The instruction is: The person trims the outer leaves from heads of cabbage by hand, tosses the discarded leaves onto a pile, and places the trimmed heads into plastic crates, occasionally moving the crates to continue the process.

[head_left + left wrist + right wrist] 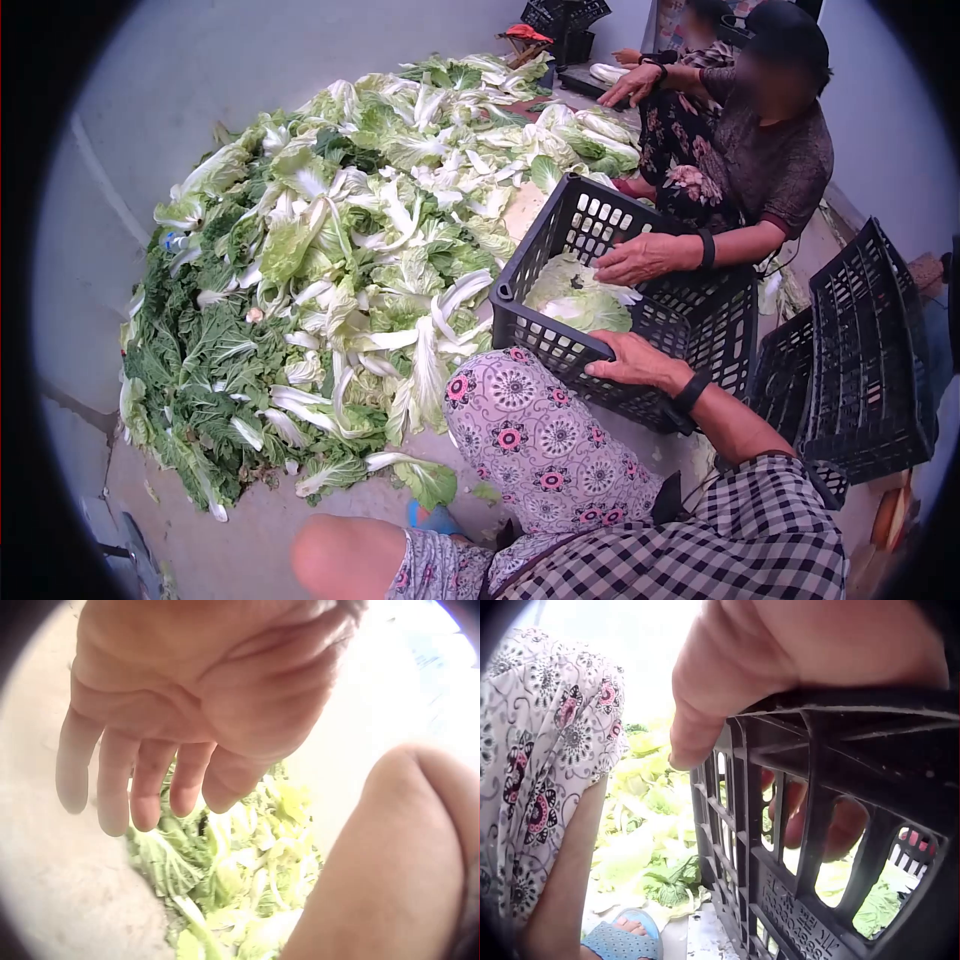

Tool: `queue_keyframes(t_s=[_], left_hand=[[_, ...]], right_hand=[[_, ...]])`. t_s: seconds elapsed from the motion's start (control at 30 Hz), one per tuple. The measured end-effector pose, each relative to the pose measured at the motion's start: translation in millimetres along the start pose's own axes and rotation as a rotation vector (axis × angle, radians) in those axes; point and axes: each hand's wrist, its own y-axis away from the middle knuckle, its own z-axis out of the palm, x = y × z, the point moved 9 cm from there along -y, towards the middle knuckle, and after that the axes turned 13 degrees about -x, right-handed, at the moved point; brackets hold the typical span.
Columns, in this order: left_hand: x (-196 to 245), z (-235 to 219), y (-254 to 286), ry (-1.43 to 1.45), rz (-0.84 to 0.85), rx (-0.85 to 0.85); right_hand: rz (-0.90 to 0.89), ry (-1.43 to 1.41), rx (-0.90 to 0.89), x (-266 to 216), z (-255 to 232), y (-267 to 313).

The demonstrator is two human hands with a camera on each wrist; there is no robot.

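Observation:
A black plastic crate (pixel 555 335) stands in front of my knees with napa cabbage (pixel 580 295) inside its left end. My right hand (pixel 640 362) grips the crate's near rim. In the right wrist view its thumb (pixel 694 739) lies outside the wall, and the fingers show through the slots from the inside. My left hand (pixel 202 697) hangs with loose fingers and nothing in the palm; the head view does not show it. Beyond the crate, another person's hand (pixel 650 258) reaches over the cabbage.
A large heap of cabbage leaves (pixel 340 270) covers the floor to the left, against the wall. A person in a dark cap (pixel 790 45) sits across from me, another behind. More black crates (pixel 870 350) are stacked at right. A loose leaf (pixel 425 480) lies near my foot.

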Motion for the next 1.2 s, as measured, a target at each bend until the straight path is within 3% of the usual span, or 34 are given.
queue_keyframes(t_s=[0.3, 0.4, 0.5, 0.6, 0.67, 0.7, 0.73, 0.77, 0.8, 0.87, 0.97, 1.07, 1.13, 1.2], left_hand=[[-24, 14, 26, -0.037, -0.023, 0.075], [-34, 17, 35, -0.05, -0.031, 0.097], [-51, 18, 41, -0.078, -0.033, 0.115], [-89, 19, 61, -0.178, -0.005, 0.14], [-129, 35, 93, -0.303, 0.025, 0.176], [-147, 48, 119, -0.338, 0.021, 0.212], [-162, 64, 138, -0.355, 0.024, 0.253], [-176, 78, 156, -0.34, 0.004, 0.316], [-189, 92, 171, -0.308, -0.02, 0.384], [-199, 103, 192, -0.26, -0.082, 0.526], [-198, 97, 238, -0.176, -0.196, 0.772], [-214, 62, 305, 0.051, -0.127, 1.192], [-193, 39, 350, -0.02, -0.233, 1.282], [-190, 18, 404, -0.18, -0.21, 1.593]], right_hand=[[-0.097, 0.037, 0.111, -15, -9, 4], [-0.16, -0.083, 0.289, -22, -25, 1], [-0.337, -0.157, 0.281, -41, -34, -11], [-0.513, -0.288, 0.128, -75, -39, -32], [-0.436, -0.309, 0.187, -99, -42, -34], [-0.445, -0.175, 0.201, -121, -40, -34], [-0.495, -0.285, 0.182, -121, -36, -45], [-0.547, -0.271, 0.162, -120, -33, -57], [-0.495, -0.405, 0.068, -98, -27, -83], [-0.44, -0.501, -0.183, -103, 4, -88], [-0.53, -0.011, -0.16, -99, 7, -97], [-0.482, -0.13, -0.174, -105, 22, -101], [-0.455, -0.236, -0.218, -112, 32, -105], [-0.435, -0.319, -0.249, -115, 34, -107]])
